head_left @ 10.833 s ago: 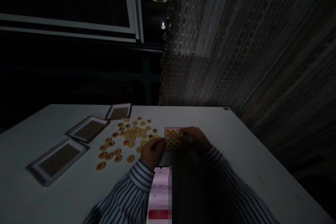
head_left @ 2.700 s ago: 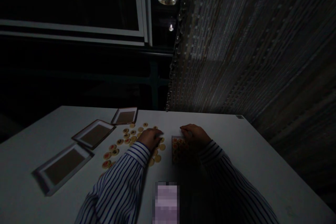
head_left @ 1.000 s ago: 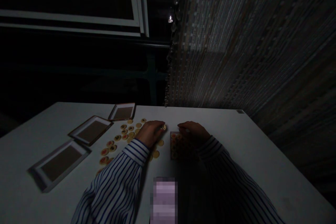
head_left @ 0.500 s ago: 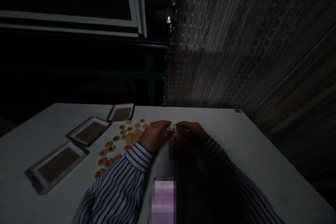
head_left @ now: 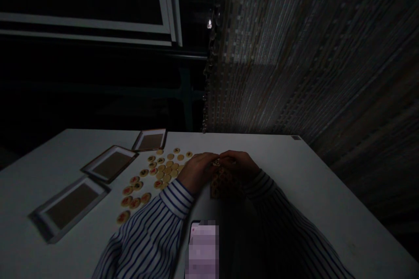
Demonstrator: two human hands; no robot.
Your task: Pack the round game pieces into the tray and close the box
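My left hand (head_left: 198,171) is closed, its fingertips around a round wooden piece (head_left: 216,162) with a dark character on it. The fingertips of my right hand (head_left: 238,165) meet the left ones at that piece; its fingers are bent and dim, and whether they grip anything is unclear. Beneath both hands lies a dark square box (head_left: 216,192) filled with round pieces, partly covered by the right hand. Left of my left hand, many loose round pieces (head_left: 160,174) are spread over the white table (head_left: 294,192), some with red or black characters, some plain.
Three shallow rectangular trays stand on the left: a near one (head_left: 72,205), a middle one (head_left: 113,163) and a far one (head_left: 151,140). A phone (head_left: 203,248) lies at the near edge. A bead curtain (head_left: 268,52) hangs behind the table.
My left hand has moved right with the piece, up to my right hand and over the box. More loose pieces show behind the left hand. The right hand has hardly moved.
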